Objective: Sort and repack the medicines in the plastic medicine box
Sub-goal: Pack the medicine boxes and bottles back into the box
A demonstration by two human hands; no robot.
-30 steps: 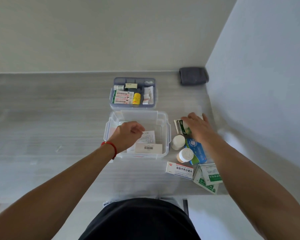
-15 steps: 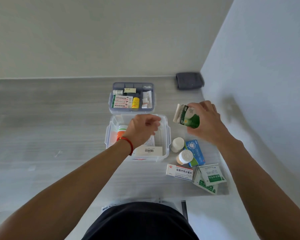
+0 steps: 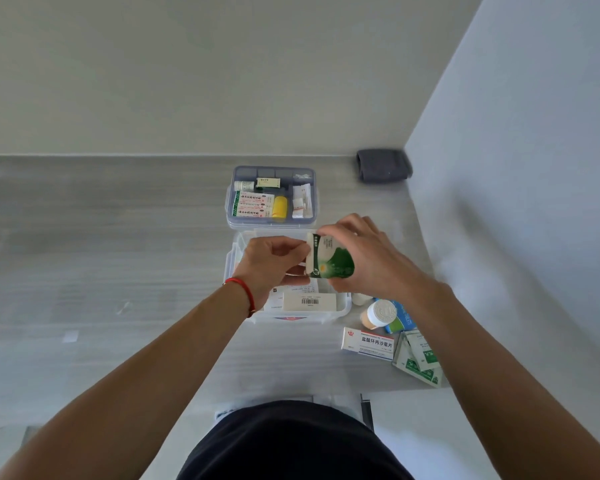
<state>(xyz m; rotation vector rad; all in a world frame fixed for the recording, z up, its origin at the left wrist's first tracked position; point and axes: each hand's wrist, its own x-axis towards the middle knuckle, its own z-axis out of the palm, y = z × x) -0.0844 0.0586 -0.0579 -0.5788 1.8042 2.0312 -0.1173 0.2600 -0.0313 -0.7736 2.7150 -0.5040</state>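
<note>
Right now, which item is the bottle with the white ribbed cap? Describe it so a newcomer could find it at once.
Start at the clear plastic medicine box in the middle of the grey table. Just off its near right corner, under the right forearm, the bottle lies beside a blue carton. Unlike the flat cartons and sachets around it, it is round, with a white ribbed cap and orange contents.

Both forearms extended forward, converging at centre. Right hand [image 3: 364, 258] wrapped around a green-and-white packet [image 3: 331, 259], fingers curled over its top. Left hand [image 3: 271, 263] pinching the packet's left edge; red cord on left wrist.
</note>
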